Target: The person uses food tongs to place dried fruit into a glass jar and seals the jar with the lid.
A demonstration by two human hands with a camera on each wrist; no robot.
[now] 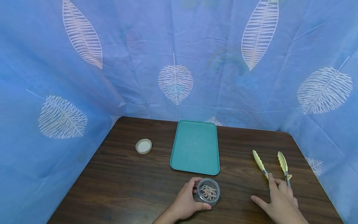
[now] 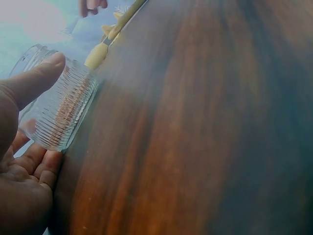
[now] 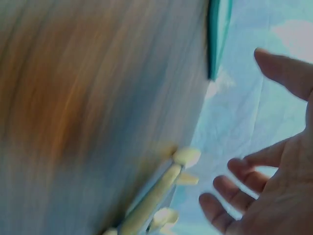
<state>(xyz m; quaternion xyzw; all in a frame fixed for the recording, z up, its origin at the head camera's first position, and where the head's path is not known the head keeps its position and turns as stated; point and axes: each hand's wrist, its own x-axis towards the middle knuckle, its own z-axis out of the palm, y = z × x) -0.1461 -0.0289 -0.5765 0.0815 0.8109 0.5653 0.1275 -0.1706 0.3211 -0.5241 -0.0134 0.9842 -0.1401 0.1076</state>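
A small clear jar (image 1: pixel 215 199) with ribbed sides stands on the table, its top uncovered. Several pale, thin curled strips (image 1: pixel 208 192) lie inside; their kind is hard to tell. My left hand (image 1: pixel 188 200) holds the jar between thumb and fingers, which the left wrist view shows on the ribbed glass (image 2: pixel 58 110). On the right, my right hand (image 1: pixel 281 200) hovers over a pair of tongs (image 1: pixel 258 161) with pale yellow tips spread apart. In the right wrist view its fingers are spread, apart from the tongs (image 3: pixel 151 198). The hand hides part of the tongs' handles.
A teal rectangular tray (image 1: pixel 195 147) lies at the back middle of the dark wooden table (image 1: pixel 117 180). To its left is a round lid (image 1: pixel 144 146) with a white inside. Blue cloth (image 1: pixel 134 77) with white leaf prints hangs behind and along both sides.
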